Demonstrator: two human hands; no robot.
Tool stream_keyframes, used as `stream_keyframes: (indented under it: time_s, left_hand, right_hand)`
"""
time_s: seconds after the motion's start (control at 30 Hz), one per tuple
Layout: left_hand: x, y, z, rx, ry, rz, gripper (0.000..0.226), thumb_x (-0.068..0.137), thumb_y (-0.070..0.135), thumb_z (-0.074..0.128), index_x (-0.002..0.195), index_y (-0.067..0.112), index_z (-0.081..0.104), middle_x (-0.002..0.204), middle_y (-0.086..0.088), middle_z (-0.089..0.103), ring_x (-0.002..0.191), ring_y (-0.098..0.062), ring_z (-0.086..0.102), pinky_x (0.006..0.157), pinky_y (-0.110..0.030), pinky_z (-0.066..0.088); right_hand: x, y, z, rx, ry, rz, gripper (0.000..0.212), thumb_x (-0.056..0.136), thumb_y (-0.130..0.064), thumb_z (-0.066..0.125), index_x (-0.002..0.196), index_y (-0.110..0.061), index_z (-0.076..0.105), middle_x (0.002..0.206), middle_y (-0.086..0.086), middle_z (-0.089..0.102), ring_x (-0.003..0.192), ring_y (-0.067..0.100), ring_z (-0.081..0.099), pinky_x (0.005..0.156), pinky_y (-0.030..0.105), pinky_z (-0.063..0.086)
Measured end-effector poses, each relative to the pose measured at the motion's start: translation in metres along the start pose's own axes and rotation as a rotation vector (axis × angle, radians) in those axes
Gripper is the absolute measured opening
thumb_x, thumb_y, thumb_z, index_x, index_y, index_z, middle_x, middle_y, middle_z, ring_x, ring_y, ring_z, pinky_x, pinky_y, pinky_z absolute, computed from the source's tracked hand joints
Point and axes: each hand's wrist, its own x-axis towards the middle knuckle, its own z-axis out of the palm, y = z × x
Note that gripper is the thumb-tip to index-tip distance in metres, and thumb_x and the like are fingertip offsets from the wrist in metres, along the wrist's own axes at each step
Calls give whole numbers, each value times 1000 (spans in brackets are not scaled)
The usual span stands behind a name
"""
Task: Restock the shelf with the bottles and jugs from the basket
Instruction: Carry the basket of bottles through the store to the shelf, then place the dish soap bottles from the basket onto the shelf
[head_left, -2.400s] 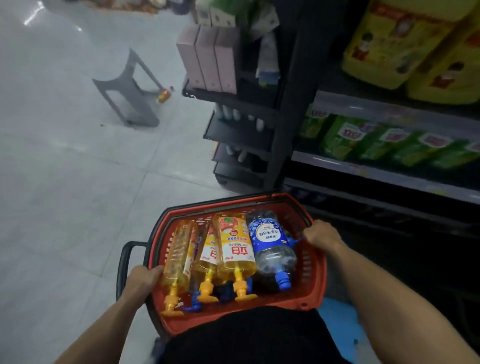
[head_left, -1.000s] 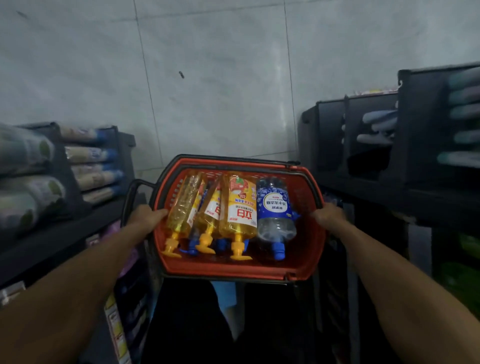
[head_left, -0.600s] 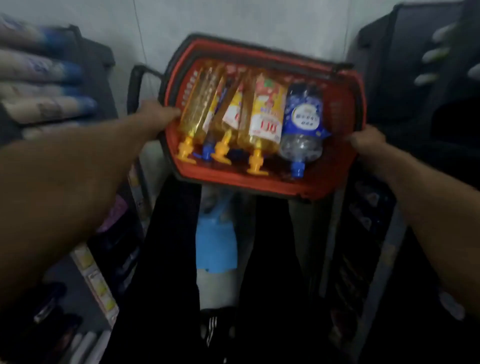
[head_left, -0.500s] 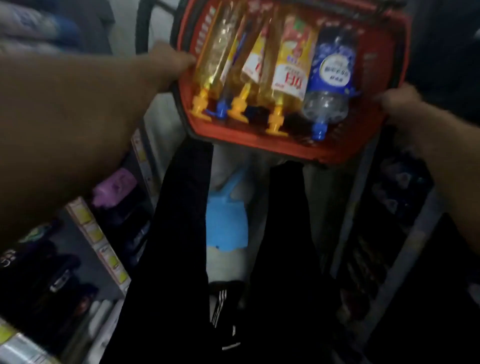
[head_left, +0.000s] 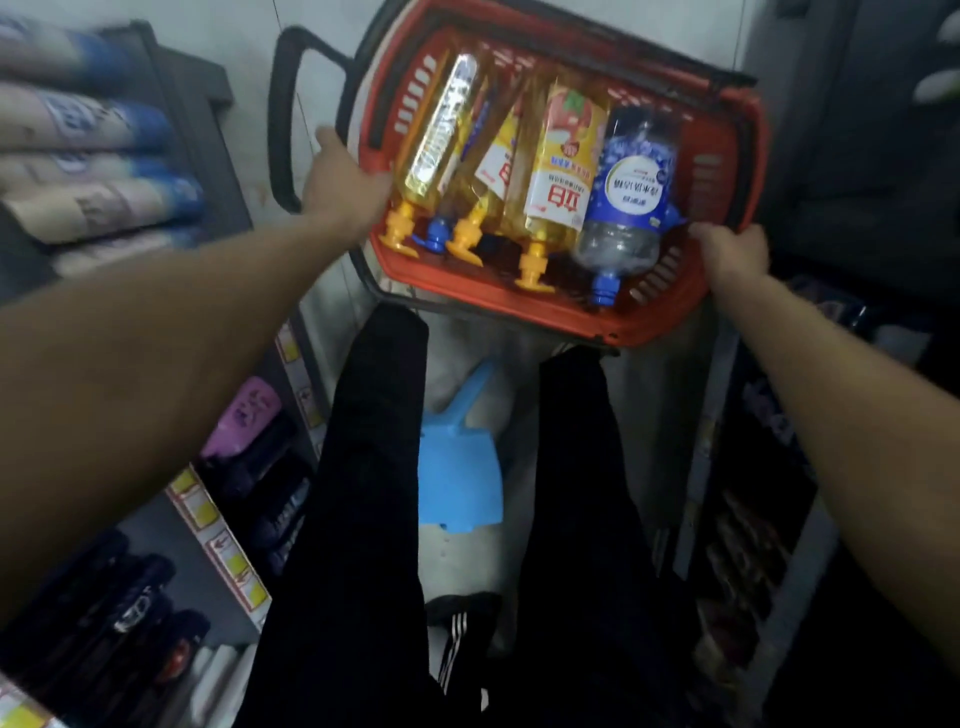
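While both arms stretch forward, a red basket (head_left: 566, 314) of bottles is held up in a narrow aisle between shelves.
The left grip (head_left: 343, 182) holds the basket's left rim, just beside a black loop handle (head_left: 283, 114); the right grip (head_left: 732, 249) clasps the rim at the near right corner. The basket sits tilted in view, its right side lower. Inside, the bottles lie side by side with their caps toward the person: a pale-labelled yellow bottle (head_left: 441, 124) at the left, a red-and-white-labelled yellow bottle (head_left: 563, 171) further right, and another yellow one partly hidden between them. A clear bottle with a blue label (head_left: 631, 192) and blue cap lies against the right wall. Under the basket are black trouser legs (head_left: 374, 467) and a blue stool (head_left: 460, 483) on the pale floor (head_left: 467, 561). The left shelf (head_left: 218, 545) carries blurred packs and yellow price tags.
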Motion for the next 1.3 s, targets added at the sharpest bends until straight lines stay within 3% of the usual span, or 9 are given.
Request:
stream_keyframes:
  time_s: [0.1,0.2,0.3,0.37,0.47,0.67,0.77,1.03,1.3]
  left_hand:
    - [-6,-18,8,94,65,112,82,82,58,58,144,9,34,130,-14,59,114,-36,62,97,-54,53]
    - [-20,-34,21,131,72,190,96,89,50,63,161,10,14,153,-18,42,136,-37,48,112,-55,43]
    - [-42,-52,29,285,131,468,79,91,40,60,158,15,27,153,-14,40,135,-34,47,113,-52,42]
    - [-68,-80,40,359,43,626,65,92,34,56,153,16,39,153,-12,43,132,-33,50,110,-52,44]
    - [-107,-120,58,410,-78,730,58,96,31,56,151,12,46,151,-16,45,131,-36,51,108,-52,44]
    - [-79,-90,65,391,31,925,55,100,33,55,149,8,50,149,-14,50,139,-31,47,117,-48,34]
    - [-69,-72,75,420,88,1045,56,99,32,57,148,6,52,149,-16,52,141,-31,47,120,-49,31]
    - [0,-19,81,337,233,1111,61,97,38,63,147,5,53,147,-15,54,137,-30,52,114,-46,38]
    - [37,39,116,437,282,1122,67,102,53,48,157,15,40,155,-12,45,142,-27,43,118,-53,31]
  right_hand:
    - [-23,7,6,-104,60,-58,77,80,-35,72,146,-8,43,139,16,59,124,33,59,103,38,48]
    - [-43,19,15,-118,106,-151,88,86,-34,68,158,-8,25,151,20,44,136,34,47,111,37,38]
    - [-53,35,27,-70,147,-255,82,89,-36,66,157,-11,29,156,17,37,142,29,41,113,32,32]
    - [-60,48,33,-111,174,-294,79,91,-35,63,158,-10,27,161,17,29,148,28,32,117,32,27]
    - [-67,58,40,-114,254,-353,78,90,-35,59,158,-11,27,162,18,26,151,30,27,123,36,23]
    - [-75,60,64,-128,396,-573,67,93,-32,56,155,-14,37,159,14,35,148,27,32,123,33,24]
    - [-70,57,75,-152,406,-755,63,93,-27,57,151,-10,42,157,15,38,146,28,36,121,43,29]
    - [-55,5,95,-200,296,-1009,62,99,-41,55,153,-16,39,160,13,32,150,25,27,120,54,27]
    - [-19,-17,79,-625,133,-1065,78,96,-65,47,158,-21,27,163,18,25,150,36,24,122,54,22]
